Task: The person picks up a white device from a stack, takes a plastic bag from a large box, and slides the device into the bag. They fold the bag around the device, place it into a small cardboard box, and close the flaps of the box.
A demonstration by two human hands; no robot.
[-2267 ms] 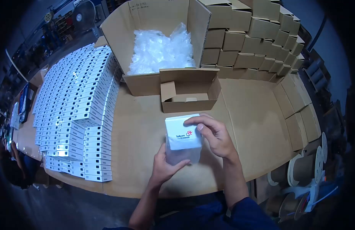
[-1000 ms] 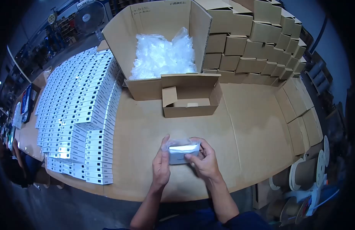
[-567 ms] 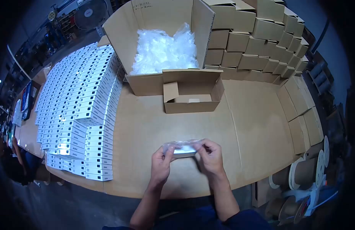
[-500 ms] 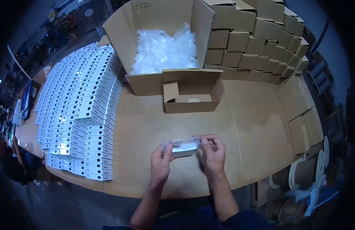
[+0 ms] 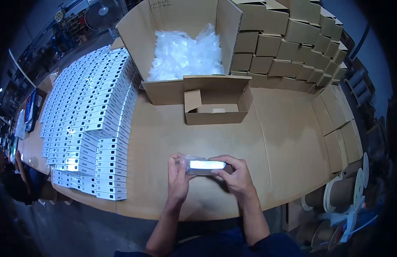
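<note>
Between my hands, above the table's near part, is a small white box (image 5: 207,165) with clear plastic film around its left end. My left hand (image 5: 178,173) is closed on the filmed left end, thumb in front. My right hand (image 5: 236,174) pinches the box's right end between thumb and fingers. Light glares off the box's upper face, so any print there cannot be made out. Beyond my hands stands an open brown carton (image 5: 215,118), with a small pale piece lying inside it.
A large carton (image 5: 164,93) full of clear plastic bags (image 5: 185,55) stands at the back. Stacked white boxes (image 5: 89,124) fill the table's left side. Brown cartons (image 5: 282,49) are piled back right, more line the right edge. Cable spools (image 5: 344,188) stand lower right. Another person (image 5: 25,180) is far left.
My right hand has closed onto the box's right end. The box now sits more level, its bright face turned up, and the film is bunched at the left.
</note>
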